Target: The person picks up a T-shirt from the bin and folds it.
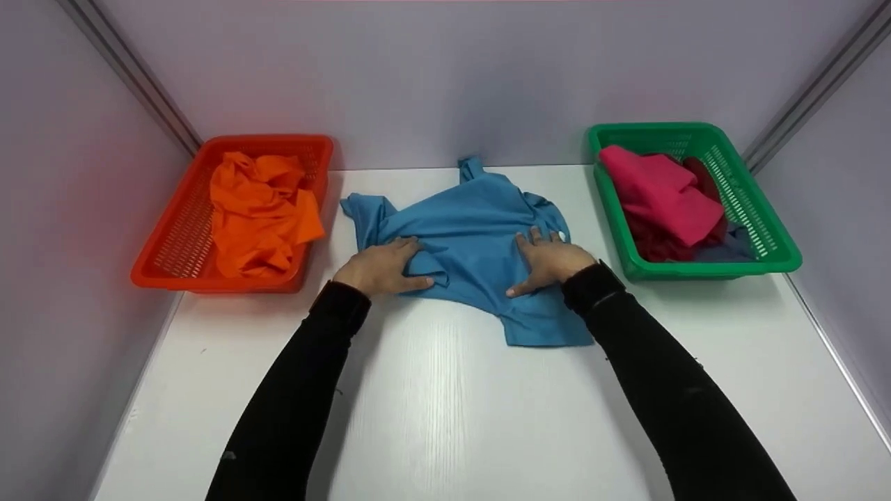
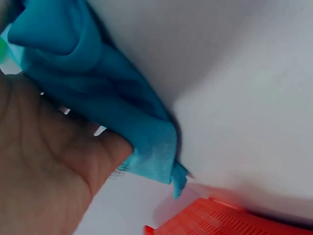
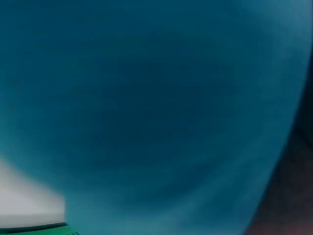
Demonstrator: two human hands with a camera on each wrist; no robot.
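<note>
A blue garment [image 1: 466, 229], seemingly a shirt, lies rumpled on the white table, with one squared end toward me. On its left part rests my left hand [image 1: 383, 268], fingers extended and thumb spread apart. In the left wrist view, the fabric [image 2: 142, 117] runs past that hand's palm [image 2: 54, 156] in loose folds. My right hand [image 1: 550, 264] lies spread on the garment's right side, fingers pointing away and thumb toward the middle. Blue cloth [image 3: 156, 112] fills most of the right wrist view and hides the fingers there.
To the left stands an orange-red basket [image 1: 150, 268] with an orange garment [image 1: 257, 209] in it. A green basket [image 1: 766, 209] on the right holds a pink cloth [image 1: 665, 195] on dark red and dark blue ones. Pale walls [image 1: 418, 83] enclose the white table [image 1: 431, 417] at the back and sides.
</note>
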